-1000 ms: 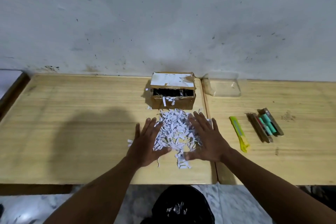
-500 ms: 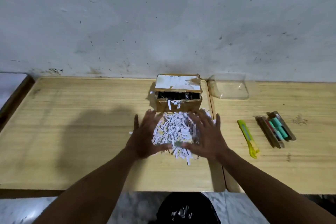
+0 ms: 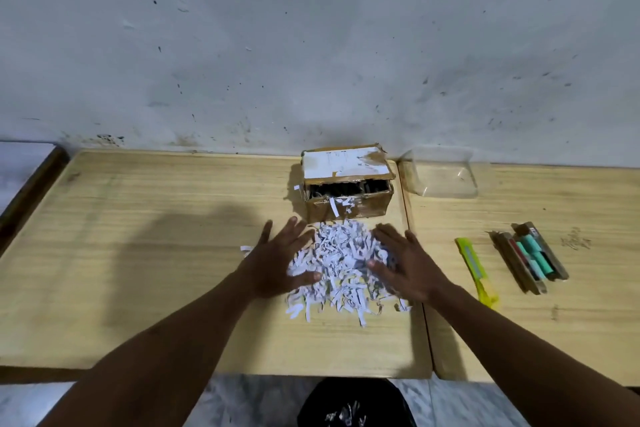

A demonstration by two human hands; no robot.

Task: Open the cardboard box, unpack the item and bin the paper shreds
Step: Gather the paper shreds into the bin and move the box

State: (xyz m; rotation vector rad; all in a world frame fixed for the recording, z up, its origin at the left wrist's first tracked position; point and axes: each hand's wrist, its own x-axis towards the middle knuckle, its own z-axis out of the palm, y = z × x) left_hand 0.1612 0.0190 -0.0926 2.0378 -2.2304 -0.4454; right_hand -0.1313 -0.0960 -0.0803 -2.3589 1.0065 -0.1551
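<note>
A small cardboard box (image 3: 348,184) lies on its side against the wall, its dark mouth facing me with a few paper strips hanging out. In front of it a heap of white paper shreds (image 3: 341,260) covers the wooden table. My left hand (image 3: 277,262) presses against the heap's left side, fingers spread. My right hand (image 3: 407,262) presses against its right side, fingers spread too. Both hands cup the heap between them. Below the table's front edge stands a black bin (image 3: 356,404) with some shreds inside.
A clear plastic tub (image 3: 445,172) sits right of the box by the wall. On the right table (image 3: 571,333) lie a yellow utility knife (image 3: 474,270) and an open case with green and red items (image 3: 530,256). A seam (image 3: 420,319) divides the two tables.
Both hands have drawn the shreds together and back toward me; the heap is tighter and sits farther from the box than a second ago.
</note>
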